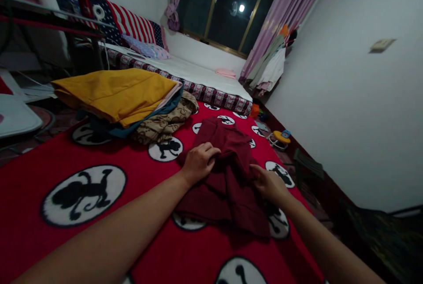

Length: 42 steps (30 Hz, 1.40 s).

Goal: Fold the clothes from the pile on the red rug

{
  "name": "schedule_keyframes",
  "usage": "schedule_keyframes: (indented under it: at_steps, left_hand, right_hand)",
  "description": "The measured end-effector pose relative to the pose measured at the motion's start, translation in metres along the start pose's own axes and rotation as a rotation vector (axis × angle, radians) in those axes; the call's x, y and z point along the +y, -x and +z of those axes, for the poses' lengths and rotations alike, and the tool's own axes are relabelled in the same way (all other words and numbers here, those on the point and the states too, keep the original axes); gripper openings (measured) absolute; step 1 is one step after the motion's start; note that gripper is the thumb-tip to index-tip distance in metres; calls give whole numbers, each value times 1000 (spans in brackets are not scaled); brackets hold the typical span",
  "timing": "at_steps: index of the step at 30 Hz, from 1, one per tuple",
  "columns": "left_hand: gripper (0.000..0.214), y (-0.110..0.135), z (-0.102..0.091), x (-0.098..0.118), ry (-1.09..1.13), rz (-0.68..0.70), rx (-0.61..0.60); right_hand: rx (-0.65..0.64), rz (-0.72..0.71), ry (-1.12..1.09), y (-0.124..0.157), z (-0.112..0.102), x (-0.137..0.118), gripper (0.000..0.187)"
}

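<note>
Gripping a dark red garment [228, 200] with the left hand [198, 162], fingers curled over a fold near its middle, and pinching its right edge with the right hand [268, 183], both closed on the cloth, slightly apart. Lying rumpled on a red blanket [148, 240], near a pile of folded clothes [115, 94] to the left.

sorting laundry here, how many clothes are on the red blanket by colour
maroon garment: 1, gripped by the left hand and the right hand
yellow garment: 1
teal garment: 1
brown patterned garment: 1
total: 4; a thin pink edge under the yellow one may be a fifth, cannot tell
</note>
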<state>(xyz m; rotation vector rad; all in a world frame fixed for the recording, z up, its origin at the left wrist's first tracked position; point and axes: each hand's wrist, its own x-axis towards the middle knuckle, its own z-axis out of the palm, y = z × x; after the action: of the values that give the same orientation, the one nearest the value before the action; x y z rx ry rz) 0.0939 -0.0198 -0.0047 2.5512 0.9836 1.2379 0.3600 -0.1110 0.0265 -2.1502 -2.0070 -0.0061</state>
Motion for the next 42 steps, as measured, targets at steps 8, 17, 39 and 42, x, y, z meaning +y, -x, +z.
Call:
schedule_keyframes:
  at_steps: [8,17,39,42]
  left_hand:
    - [14,2,-9,2,-194,68,-20]
    - [35,-2,-2,15,-329,-45,-129]
    - [57,8,8,6,-107,219,-372]
    - [54,11,10,8,-142,182,-386]
  right_hand:
    - [612,419,-928,-17,-6,36,33]
    - [816,624,-1550,-23,8,30,26]
    - [150,-87,-136,-43,62,-54,52]
    - [201,-99,-234,-44,66,-47,48]
